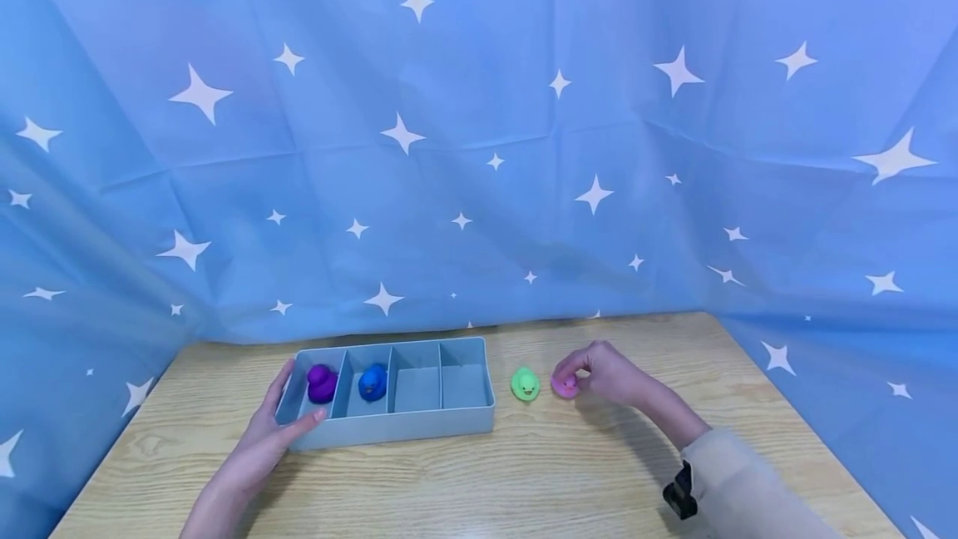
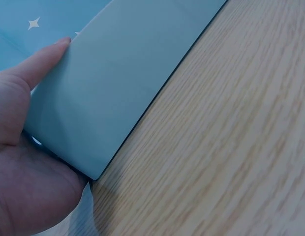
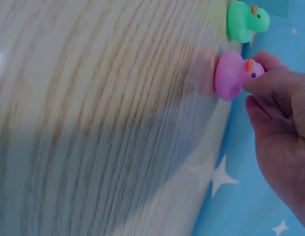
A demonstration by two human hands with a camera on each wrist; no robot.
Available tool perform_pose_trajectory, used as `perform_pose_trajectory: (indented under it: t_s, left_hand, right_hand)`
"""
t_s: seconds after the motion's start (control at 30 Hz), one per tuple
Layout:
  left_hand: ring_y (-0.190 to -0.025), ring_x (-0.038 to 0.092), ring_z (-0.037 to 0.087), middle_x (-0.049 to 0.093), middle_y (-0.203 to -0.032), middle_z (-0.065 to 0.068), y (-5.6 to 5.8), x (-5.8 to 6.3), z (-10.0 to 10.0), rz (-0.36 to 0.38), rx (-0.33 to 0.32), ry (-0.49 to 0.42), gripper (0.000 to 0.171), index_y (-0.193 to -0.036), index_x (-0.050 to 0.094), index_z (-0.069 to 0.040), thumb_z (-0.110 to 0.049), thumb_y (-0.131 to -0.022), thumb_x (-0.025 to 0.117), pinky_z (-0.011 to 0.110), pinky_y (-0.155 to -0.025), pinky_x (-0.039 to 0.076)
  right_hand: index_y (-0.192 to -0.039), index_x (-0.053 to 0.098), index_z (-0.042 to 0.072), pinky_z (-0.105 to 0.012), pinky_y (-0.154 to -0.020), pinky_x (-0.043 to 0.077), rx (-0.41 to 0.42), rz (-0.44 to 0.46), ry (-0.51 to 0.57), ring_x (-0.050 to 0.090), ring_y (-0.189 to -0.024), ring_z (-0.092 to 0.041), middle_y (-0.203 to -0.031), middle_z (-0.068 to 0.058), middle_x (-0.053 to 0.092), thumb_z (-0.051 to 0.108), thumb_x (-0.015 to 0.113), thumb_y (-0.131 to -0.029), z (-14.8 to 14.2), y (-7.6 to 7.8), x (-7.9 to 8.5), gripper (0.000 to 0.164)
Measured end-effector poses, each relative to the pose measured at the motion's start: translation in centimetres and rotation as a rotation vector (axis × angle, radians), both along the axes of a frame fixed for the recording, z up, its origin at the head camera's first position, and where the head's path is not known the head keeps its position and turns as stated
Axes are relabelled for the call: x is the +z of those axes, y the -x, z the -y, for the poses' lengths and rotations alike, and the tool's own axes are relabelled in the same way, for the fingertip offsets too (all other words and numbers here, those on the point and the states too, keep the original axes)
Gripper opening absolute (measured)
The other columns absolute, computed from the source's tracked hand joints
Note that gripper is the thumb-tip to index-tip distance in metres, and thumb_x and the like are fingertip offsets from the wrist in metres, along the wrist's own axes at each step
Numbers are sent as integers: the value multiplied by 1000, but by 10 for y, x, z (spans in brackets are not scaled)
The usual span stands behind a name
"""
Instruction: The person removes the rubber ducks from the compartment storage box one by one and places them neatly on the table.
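Ducks (image 3: 229, 76) number four (two in one box (image 1: 404, 427)), hands (image 1: 609, 374) two

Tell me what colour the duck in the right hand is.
The duck is pink; the right wrist view shows it best.

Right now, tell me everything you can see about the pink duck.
The pink duck is a smooth, rubbery-looking toy with a rounded body, an orange beak and a dark eye. It is upright, its base at the wooden table, though whether it fully rests there is hard to tell. The right hand pinches it by the head. The green duck is next to it, not touching, between it and the divided tray.
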State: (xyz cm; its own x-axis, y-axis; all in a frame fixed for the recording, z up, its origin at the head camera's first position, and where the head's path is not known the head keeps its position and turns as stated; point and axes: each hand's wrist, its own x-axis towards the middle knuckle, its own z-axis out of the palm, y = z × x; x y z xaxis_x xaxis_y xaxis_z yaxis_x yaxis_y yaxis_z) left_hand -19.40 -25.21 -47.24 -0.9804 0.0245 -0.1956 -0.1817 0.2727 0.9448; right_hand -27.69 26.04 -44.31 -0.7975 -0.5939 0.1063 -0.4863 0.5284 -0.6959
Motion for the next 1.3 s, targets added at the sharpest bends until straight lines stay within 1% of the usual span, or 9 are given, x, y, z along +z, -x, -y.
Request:
perform_pose_trajectory:
  t_s: [0.17,0.33,0.57,0.67,0.7,0.93,1.03,1.17,1.3]
  left_hand:
    - [-151,-20,46,-21,-169,15,0,0,0,5,3,4,108,-164,-13,-31,-28,-97,72,76,-113,-3]
    - [-151,-19,47,-20,-169,15,-1,1,0,1,6,11,110,-164,-12,-32,-31,-96,73,76,-113,-3]
    - [-151,-19,47,-20,-169,16,-1,0,1,-2,1,8,110,-164,-12,-31,-30,-96,74,77,-113,-2]
    - [-151,-18,48,-20,-169,17,0,-2,1,-2,2,9,109,-165,-12,-31,-29,-96,73,77,-113,-2]
    - [-151,-18,47,-20,-169,17,1,-2,2,-3,3,8,109,-165,-12,-30,-29,-96,73,77,-113,-2]
    - [-151,-18,47,-20,-169,17,0,-2,2,-6,-1,11,109,-165,-12,-30,-28,-97,73,76,-113,-1]
    - [-151,-18,47,-20,-169,17,-1,-1,1,-8,1,10,109,-165,-12,-31,-28,-97,73,76,-113,-1]
    - [-151,-19,47,-20,-168,17,-1,-1,1,-8,2,6,109,-165,-12,-30,-27,-96,73,76,-114,-2]
    - [-151,-19,47,-21,-168,17,-1,0,0,-3,2,5,110,-164,-12,-31,-28,-96,73,76,-113,-2]
  right_hand:
    - [-94,81,0,-34,-87,59,16,-31,-2,73,-97,-28,-99,-10,77,-23,70,-75,1,0,-2,32]
    - [-94,81,-1,-32,-85,60,21,-32,-4,73,-97,-27,-100,-10,77,-23,70,-75,1,0,-2,31]
    - [-94,82,2,-36,-91,57,18,-47,-9,73,-98,-25,-99,-7,78,-23,69,-74,1,0,-2,34]
    - [-93,82,2,-38,-90,58,23,-39,-2,73,-98,-27,-99,-7,78,-25,68,-74,2,0,-2,36]
    - [-94,82,1,-38,-87,59,27,-33,5,73,-98,-28,-99,-8,78,-25,67,-73,2,0,-2,36]
    - [-94,82,1,-39,-87,59,30,-23,8,73,-100,-30,-100,-8,78,-26,66,-73,1,1,-2,38]
    - [-96,81,1,-42,-90,58,25,-14,5,72,-104,-33,-105,-11,77,-23,69,-75,0,1,-2,34]
    - [-100,81,1,-50,-97,54,17,2,5,68,-112,-40,-112,-14,75,-16,74,-80,-2,2,0,28]
    - [-103,80,0,-56,-102,49,26,13,22,65,-117,-43,-118,-18,73,-16,72,-81,-2,3,6,28]
